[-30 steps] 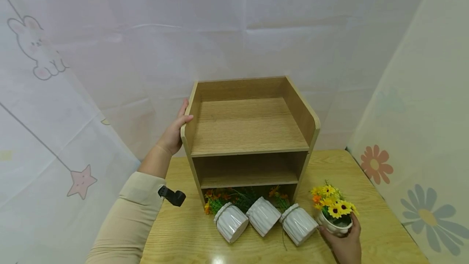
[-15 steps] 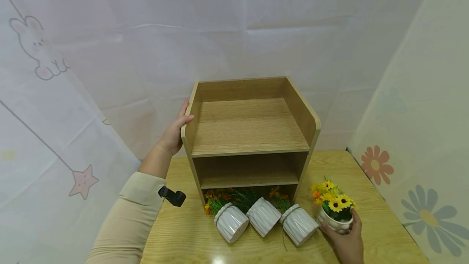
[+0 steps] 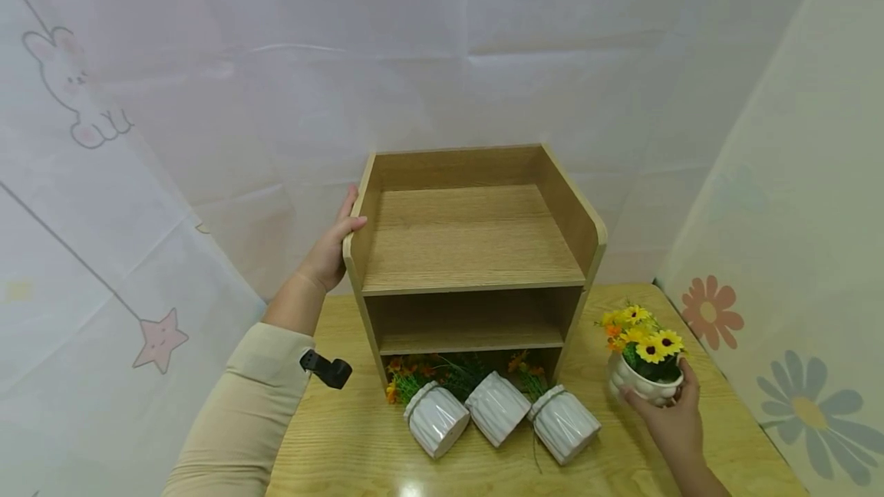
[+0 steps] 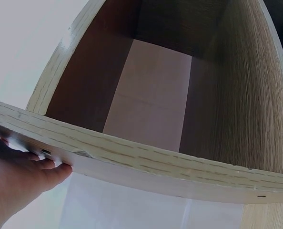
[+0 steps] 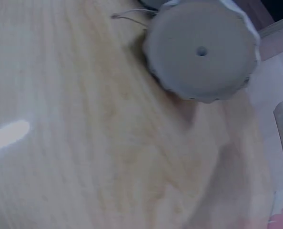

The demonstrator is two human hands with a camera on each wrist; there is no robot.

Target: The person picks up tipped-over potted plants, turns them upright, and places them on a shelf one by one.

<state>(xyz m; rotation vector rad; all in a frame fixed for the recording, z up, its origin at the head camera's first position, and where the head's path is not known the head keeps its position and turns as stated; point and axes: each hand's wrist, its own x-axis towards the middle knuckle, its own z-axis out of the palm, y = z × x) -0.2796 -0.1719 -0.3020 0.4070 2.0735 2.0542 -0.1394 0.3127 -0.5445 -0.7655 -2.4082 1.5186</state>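
My left hand (image 3: pixel 326 258) grips the left side panel of a light wooden shelf unit (image 3: pixel 473 240), its thumb over the front edge. In the left wrist view the fingers (image 4: pixel 51 172) lie against the panel's outer face. To the right of the unit, my right hand (image 3: pixel 673 420) holds a round cream flowerpot (image 3: pixel 638 387) by its sides. Yellow and orange artificial flowers (image 3: pixel 649 343) fill that pot. Only an edge of it shows in the right wrist view, where the base of a tipped white pot (image 5: pixel 201 57) dominates.
Three white ribbed pots, left (image 3: pixel 437 419), middle (image 3: pixel 499 409) and right (image 3: pixel 565 424), lie tipped before the unit, their flowers pointing into its bottom opening. All stand on a wooden table (image 3: pixel 345 436). Printed cloth walls (image 3: pixel 428 60) close in the back and sides.
My right hand has shifted away from me and to the right with the cream flowerpot, which has tilted slightly. The left hand, shelf unit and lying pots stay put.
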